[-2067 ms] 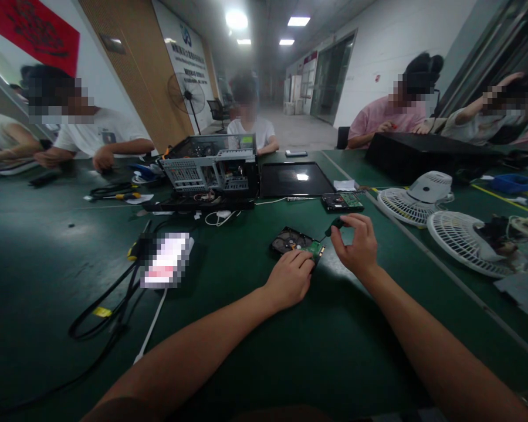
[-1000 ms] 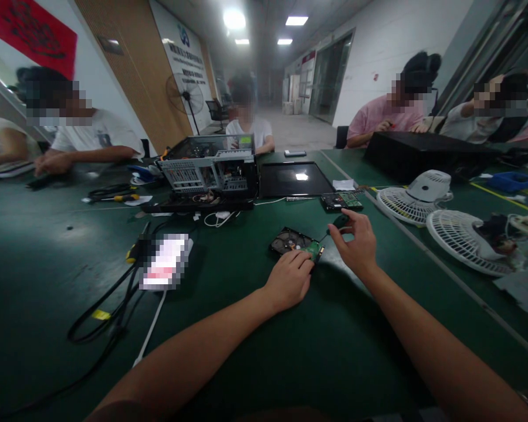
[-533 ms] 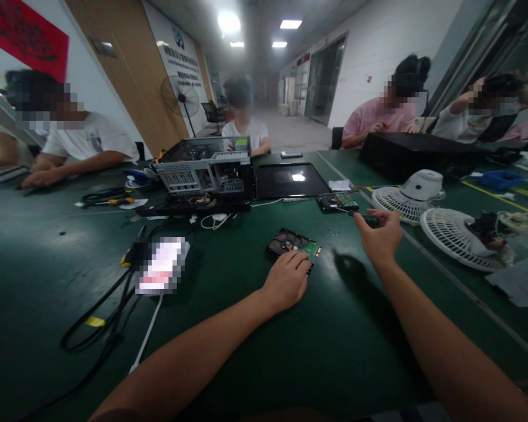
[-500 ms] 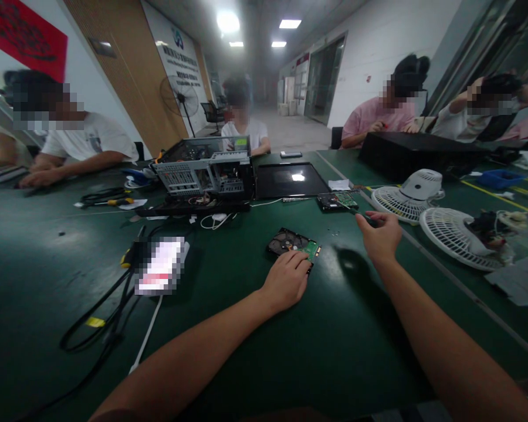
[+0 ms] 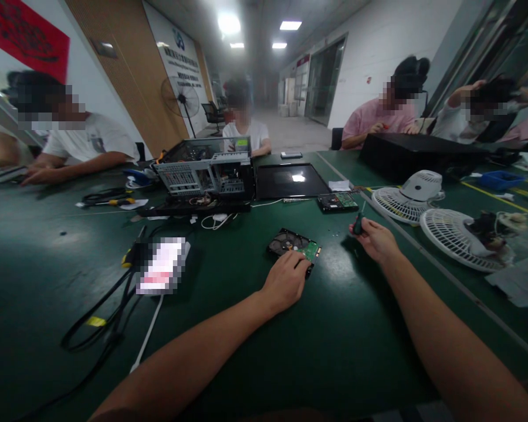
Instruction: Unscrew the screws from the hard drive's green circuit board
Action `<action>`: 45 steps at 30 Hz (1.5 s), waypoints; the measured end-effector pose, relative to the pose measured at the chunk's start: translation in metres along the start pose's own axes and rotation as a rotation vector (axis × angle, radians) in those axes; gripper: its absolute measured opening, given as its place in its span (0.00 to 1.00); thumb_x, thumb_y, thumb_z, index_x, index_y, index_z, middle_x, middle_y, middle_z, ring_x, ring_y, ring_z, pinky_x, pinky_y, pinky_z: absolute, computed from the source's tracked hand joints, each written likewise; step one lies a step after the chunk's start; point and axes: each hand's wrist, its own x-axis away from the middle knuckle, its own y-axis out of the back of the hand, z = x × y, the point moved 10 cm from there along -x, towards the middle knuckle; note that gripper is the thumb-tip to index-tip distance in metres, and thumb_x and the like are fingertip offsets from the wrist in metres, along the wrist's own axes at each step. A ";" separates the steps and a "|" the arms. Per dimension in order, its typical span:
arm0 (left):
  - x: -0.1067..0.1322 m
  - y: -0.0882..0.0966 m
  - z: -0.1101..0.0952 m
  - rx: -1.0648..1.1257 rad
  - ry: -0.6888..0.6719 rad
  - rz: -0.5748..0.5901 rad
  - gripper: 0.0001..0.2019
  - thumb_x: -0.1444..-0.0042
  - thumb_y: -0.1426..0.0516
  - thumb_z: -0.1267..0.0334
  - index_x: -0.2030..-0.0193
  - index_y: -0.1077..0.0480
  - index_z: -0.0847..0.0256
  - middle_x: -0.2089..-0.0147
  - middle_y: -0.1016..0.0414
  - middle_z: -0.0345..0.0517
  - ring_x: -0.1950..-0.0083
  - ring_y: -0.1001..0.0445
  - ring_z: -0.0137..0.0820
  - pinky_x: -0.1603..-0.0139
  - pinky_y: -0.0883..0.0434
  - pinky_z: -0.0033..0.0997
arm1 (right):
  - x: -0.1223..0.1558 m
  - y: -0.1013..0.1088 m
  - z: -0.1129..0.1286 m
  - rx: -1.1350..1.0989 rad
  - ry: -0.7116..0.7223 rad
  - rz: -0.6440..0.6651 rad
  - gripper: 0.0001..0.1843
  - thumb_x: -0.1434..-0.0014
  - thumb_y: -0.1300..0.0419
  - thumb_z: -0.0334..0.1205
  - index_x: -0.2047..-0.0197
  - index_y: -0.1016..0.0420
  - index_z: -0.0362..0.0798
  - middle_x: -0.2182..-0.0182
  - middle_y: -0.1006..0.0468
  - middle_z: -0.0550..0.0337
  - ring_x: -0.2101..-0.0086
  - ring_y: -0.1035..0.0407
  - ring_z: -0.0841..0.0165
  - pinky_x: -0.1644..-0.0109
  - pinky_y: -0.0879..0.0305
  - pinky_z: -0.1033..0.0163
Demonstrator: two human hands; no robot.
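A hard drive (image 5: 286, 241) with a green circuit board lies on the green table (image 5: 229, 363). My left hand (image 5: 287, 280) rests over its near right side, fingers curled on the edge, which covers part of the board. To the right, my right hand (image 5: 378, 239) is closed round a small screwdriver (image 5: 358, 224), raised above the table with its shaft pointing up and away. Several tiny screws (image 5: 333, 232) are scattered between the two hands. Beyond them lies a second hard drive (image 5: 338, 202), touched by neither hand.
An opened computer case (image 5: 202, 173) stands at the back, beside a flat black panel (image 5: 290, 180). White fan parts (image 5: 457, 237) lie on the right, near a black case (image 5: 422, 152). A lit phone (image 5: 162, 265) and black cables (image 5: 101, 334) are at left. Several people sit around the table.
My right hand has drawn the screwdriver back from the far hard drive and turned it upward. My left hand stays on the near hard drive.
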 end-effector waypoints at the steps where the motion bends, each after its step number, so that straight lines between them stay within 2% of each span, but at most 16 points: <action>1: 0.000 0.001 -0.001 -0.007 0.002 -0.003 0.16 0.39 0.45 0.74 0.45 0.31 0.60 0.45 0.29 0.53 0.42 0.31 0.43 0.39 0.29 0.48 | 0.001 -0.005 0.001 0.014 0.017 0.041 0.12 0.46 0.30 0.44 0.64 0.27 0.48 0.68 0.20 0.57 0.66 0.22 0.64 0.63 0.20 0.56; 4: 0.000 0.004 -0.002 -0.040 0.016 -0.013 0.14 0.38 0.45 0.73 0.47 0.31 0.59 0.46 0.28 0.52 0.42 0.32 0.43 0.40 0.30 0.48 | 0.004 -0.014 0.005 0.265 0.119 0.102 0.12 0.46 0.32 0.44 0.62 0.27 0.50 0.66 0.20 0.58 0.65 0.23 0.62 0.60 0.22 0.53; 7: 0.001 0.007 -0.001 -0.067 0.027 -0.028 0.13 0.37 0.44 0.72 0.47 0.31 0.58 0.46 0.28 0.51 0.42 0.32 0.43 0.40 0.31 0.47 | 0.009 -0.014 0.009 0.569 0.213 0.040 0.09 0.49 0.34 0.40 0.63 0.26 0.50 0.70 0.22 0.60 0.66 0.26 0.62 0.59 0.26 0.54; 9: 0.001 0.008 0.001 -0.086 0.044 -0.044 0.12 0.37 0.43 0.70 0.47 0.31 0.58 0.46 0.28 0.50 0.43 0.32 0.44 0.42 0.30 0.47 | 0.014 -0.022 0.016 0.826 0.341 0.034 0.08 0.51 0.34 0.37 0.66 0.25 0.50 0.70 0.23 0.59 0.66 0.28 0.62 0.56 0.29 0.55; 12: 0.001 0.008 0.009 -0.122 0.094 -0.052 0.10 0.36 0.41 0.65 0.49 0.31 0.59 0.48 0.28 0.51 0.46 0.30 0.45 0.46 0.29 0.48 | 0.026 -0.047 0.016 1.250 0.558 0.136 0.07 0.48 0.35 0.39 0.63 0.21 0.50 0.66 0.22 0.57 0.65 0.29 0.62 0.55 0.32 0.56; 15: 0.002 0.005 0.013 -0.152 0.124 -0.035 0.08 0.35 0.41 0.62 0.51 0.31 0.59 0.52 0.28 0.51 0.50 0.28 0.44 0.49 0.27 0.46 | 0.032 -0.059 0.009 1.399 0.630 0.209 0.10 0.42 0.37 0.42 0.58 0.19 0.49 0.64 0.22 0.54 0.64 0.29 0.62 0.57 0.33 0.57; 20: 0.004 -0.005 0.015 -0.155 0.146 0.040 0.08 0.33 0.43 0.62 0.49 0.32 0.59 0.52 0.28 0.49 0.57 0.25 0.39 0.60 0.26 0.38 | 0.032 -0.061 0.004 1.502 0.630 0.204 0.11 0.38 0.40 0.44 0.56 0.19 0.50 0.61 0.22 0.53 0.63 0.28 0.61 0.58 0.33 0.58; 23: 0.005 -0.010 0.016 -0.153 0.172 0.097 0.09 0.32 0.45 0.61 0.47 0.33 0.58 0.51 0.27 0.48 0.58 0.23 0.38 0.64 0.26 0.35 | 0.033 -0.063 0.004 1.536 0.601 0.208 0.11 0.37 0.40 0.44 0.57 0.19 0.49 0.61 0.22 0.52 0.62 0.28 0.60 0.58 0.34 0.58; 28: 0.006 -0.013 0.019 -0.158 0.236 0.190 0.11 0.30 0.48 0.59 0.44 0.34 0.57 0.50 0.26 0.47 0.54 0.22 0.37 0.59 0.25 0.33 | 0.030 -0.059 -0.001 1.637 0.464 0.190 0.12 0.38 0.40 0.42 0.56 0.20 0.46 0.57 0.21 0.47 0.59 0.26 0.59 0.56 0.34 0.59; 32: 0.006 -0.012 0.020 -0.155 0.263 0.209 0.12 0.29 0.48 0.58 0.43 0.34 0.56 0.48 0.26 0.47 0.53 0.22 0.38 0.58 0.25 0.34 | 0.029 -0.056 0.001 1.659 0.416 0.165 0.14 0.37 0.43 0.42 0.54 0.22 0.44 0.54 0.21 0.44 0.57 0.26 0.57 0.55 0.35 0.58; 37: 0.005 -0.012 0.023 -0.162 0.294 0.208 0.13 0.30 0.47 0.57 0.42 0.34 0.56 0.47 0.26 0.47 0.54 0.22 0.37 0.59 0.25 0.33 | 0.043 -0.064 0.020 1.514 0.398 0.144 0.13 0.36 0.43 0.43 0.56 0.21 0.45 0.61 0.18 0.48 0.61 0.26 0.60 0.58 0.37 0.60; 39: 0.005 -0.010 0.024 -0.166 0.299 0.192 0.14 0.30 0.46 0.57 0.41 0.34 0.56 0.47 0.26 0.48 0.54 0.22 0.37 0.60 0.25 0.33 | 0.058 -0.079 0.026 1.386 0.403 0.214 0.12 0.38 0.40 0.46 0.61 0.21 0.47 0.64 0.18 0.54 0.64 0.27 0.63 0.61 0.38 0.62; 43: 0.005 -0.009 0.024 -0.173 0.297 0.171 0.17 0.31 0.46 0.56 0.38 0.35 0.56 0.47 0.26 0.48 0.55 0.22 0.38 0.61 0.25 0.33 | 0.099 -0.123 0.024 1.141 0.435 0.539 0.11 0.42 0.36 0.47 0.63 0.22 0.49 0.70 0.20 0.61 0.69 0.30 0.69 0.65 0.39 0.65; 45: 0.005 -0.009 0.024 -0.172 0.297 0.165 0.18 0.30 0.46 0.56 0.37 0.35 0.56 0.48 0.25 0.48 0.56 0.22 0.38 0.62 0.25 0.33 | 0.114 -0.137 0.021 1.095 0.437 0.631 0.10 0.42 0.36 0.47 0.63 0.22 0.49 0.70 0.21 0.62 0.70 0.32 0.70 0.66 0.40 0.65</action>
